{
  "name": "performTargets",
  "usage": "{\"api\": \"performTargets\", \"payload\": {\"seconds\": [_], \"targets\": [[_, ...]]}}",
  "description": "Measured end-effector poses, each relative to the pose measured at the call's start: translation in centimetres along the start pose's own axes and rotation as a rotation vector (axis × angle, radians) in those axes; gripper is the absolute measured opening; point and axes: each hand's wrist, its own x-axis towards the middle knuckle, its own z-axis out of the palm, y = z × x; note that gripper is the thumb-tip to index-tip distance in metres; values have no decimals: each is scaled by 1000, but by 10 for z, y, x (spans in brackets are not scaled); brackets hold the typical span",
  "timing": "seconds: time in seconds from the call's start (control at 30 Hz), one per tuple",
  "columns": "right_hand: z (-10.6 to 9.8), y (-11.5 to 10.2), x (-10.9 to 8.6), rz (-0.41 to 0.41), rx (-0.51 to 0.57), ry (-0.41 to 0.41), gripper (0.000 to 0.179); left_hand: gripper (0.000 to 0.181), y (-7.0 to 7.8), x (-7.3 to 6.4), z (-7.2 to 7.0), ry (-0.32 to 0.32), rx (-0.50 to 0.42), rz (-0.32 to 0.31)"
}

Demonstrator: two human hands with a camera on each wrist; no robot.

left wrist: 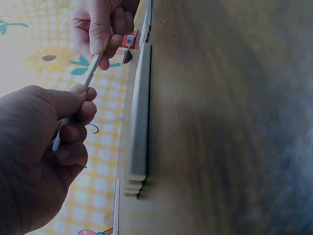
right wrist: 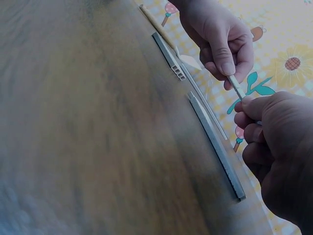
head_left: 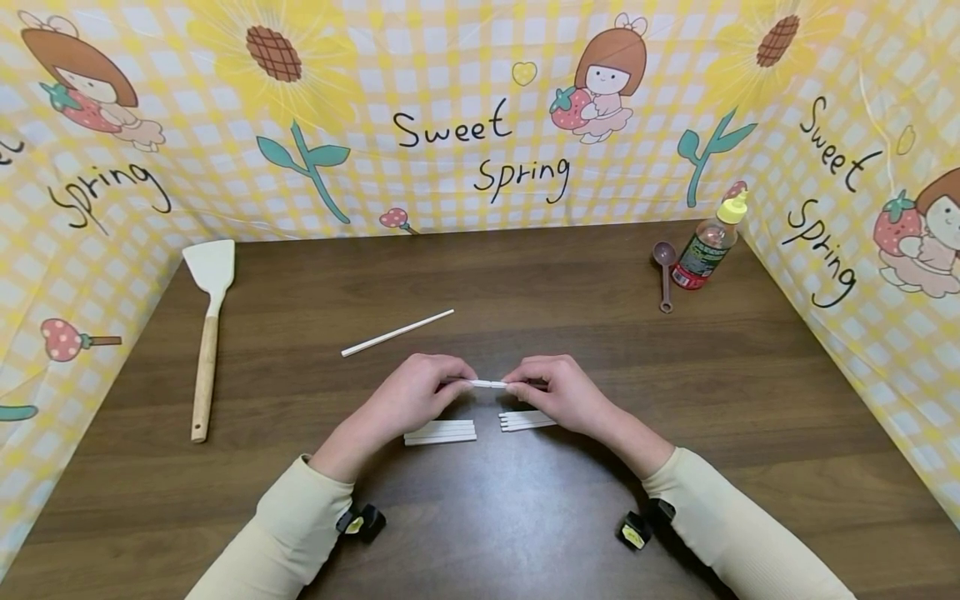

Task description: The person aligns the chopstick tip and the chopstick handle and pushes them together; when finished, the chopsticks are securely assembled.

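Fingers of my left hand (head_left: 423, 389) and right hand (head_left: 566, 389) are pinching a thin white stick (head_left: 482, 384). It is running sideways between them, with neither hand nearer. A left bunch (head_left: 440, 432) and right bunch (head_left: 521, 422) of straight, smooth-looking sticks are lying closer to me than my fingers.

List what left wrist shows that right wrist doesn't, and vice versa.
Left wrist only: part of the bottle and the measuring spoon.
Right wrist only: the spatula.
Both: the left hand and right hand pinching a white stick between them, rows of sticks on the table, a loose stick, and the yellow checked cloth.
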Motion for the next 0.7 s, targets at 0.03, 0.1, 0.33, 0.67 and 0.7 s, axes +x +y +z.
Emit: {"api": "performTargets", "payload": {"seconds": [0.03,0.1,0.33,0.67,0.7], "targets": [[0,0,0,0,1,0,8,4,0,0,0,1,-1,1],[0,0,0,-1,1,1,8,4,0,0,0,4,-3,2],[0,0,0,-7,-1,3,8,3,0,0,2,9,-7,4],[-1,-2,0,-14,0,-2,8,4,0,0,3,9,-14,13],[-2,-2,0,-14,-1,-3,8,3,-1,0,4,12,-14,16]]}}
